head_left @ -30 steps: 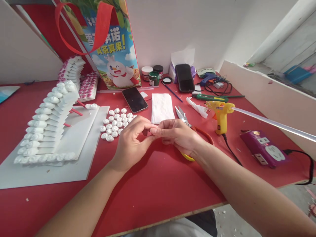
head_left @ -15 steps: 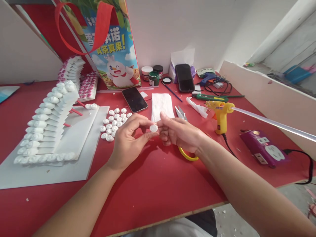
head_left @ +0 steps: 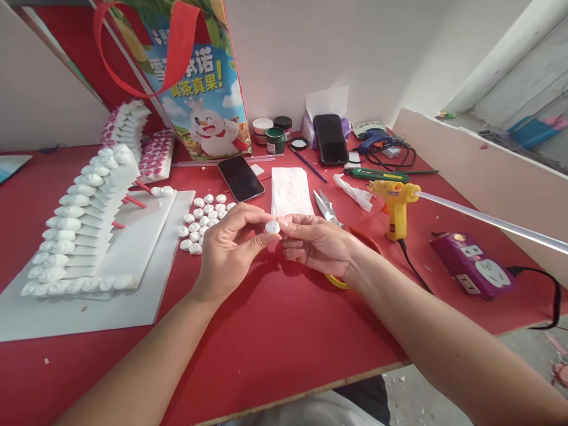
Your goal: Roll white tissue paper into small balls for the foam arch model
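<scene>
Between my two hands is a small white paper rosette (head_left: 272,226), its rolled face turned up toward me. My left hand (head_left: 235,251) pinches it from the left with thumb and forefinger. From the other side my right hand (head_left: 313,239) holds its edge between thumb and fingers. Several finished white rosettes (head_left: 204,219) lie loose on the red table, just beyond my left hand. A stack of white tissue sheets (head_left: 291,192) lies flat behind the rosette. Scissors (head_left: 327,207) with yellow-and-red handles lie partly hidden under my right hand.
At left, a white stepped model (head_left: 89,231) edged with rosettes stands on a white board (head_left: 133,316). A yellow glue gun (head_left: 394,204) and purple power strip (head_left: 473,266) sit at right. Two phones (head_left: 242,179), paint jars (head_left: 276,141) and a printed bag (head_left: 208,89) are at the back.
The rosette has turned a little, its folded face showing more now. My right thumb has come down from its raised position onto the rosette's edge.
</scene>
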`<state>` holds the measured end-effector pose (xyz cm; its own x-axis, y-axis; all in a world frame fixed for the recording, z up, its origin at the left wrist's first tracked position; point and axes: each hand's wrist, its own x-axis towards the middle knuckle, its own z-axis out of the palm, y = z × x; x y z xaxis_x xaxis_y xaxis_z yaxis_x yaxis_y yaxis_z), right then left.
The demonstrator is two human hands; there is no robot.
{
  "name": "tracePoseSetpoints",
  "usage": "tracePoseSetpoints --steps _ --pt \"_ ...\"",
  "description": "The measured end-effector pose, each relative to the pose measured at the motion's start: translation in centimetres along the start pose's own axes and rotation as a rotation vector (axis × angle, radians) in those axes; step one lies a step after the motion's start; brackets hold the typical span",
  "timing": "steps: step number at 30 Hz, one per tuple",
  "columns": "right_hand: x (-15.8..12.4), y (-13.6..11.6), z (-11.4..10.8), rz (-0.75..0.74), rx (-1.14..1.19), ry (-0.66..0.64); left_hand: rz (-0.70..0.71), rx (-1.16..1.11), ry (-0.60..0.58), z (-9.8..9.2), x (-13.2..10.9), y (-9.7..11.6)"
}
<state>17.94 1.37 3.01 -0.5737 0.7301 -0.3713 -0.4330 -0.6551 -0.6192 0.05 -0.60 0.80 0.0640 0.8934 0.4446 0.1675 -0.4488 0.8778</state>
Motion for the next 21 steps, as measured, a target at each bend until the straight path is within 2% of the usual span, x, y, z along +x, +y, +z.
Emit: tracePoseSetpoints --steps 14,16,21 --pt "-0.3 0.1 0.3 -0.034 -0.072 0.076 0.075 0.124 -0.019 -0.2 -0.2 -0.1" --pt "-0.3 -0.2 0.2 -0.052 -0.1 0.092 -0.033 0.032 0.0 -0.2 -0.2 -0.1" --pt "-0.4 -1.0 -0.3 -0.106 -0.139 0.175 -0.48 -0.48 0.053 -0.2 0.4 0.0"
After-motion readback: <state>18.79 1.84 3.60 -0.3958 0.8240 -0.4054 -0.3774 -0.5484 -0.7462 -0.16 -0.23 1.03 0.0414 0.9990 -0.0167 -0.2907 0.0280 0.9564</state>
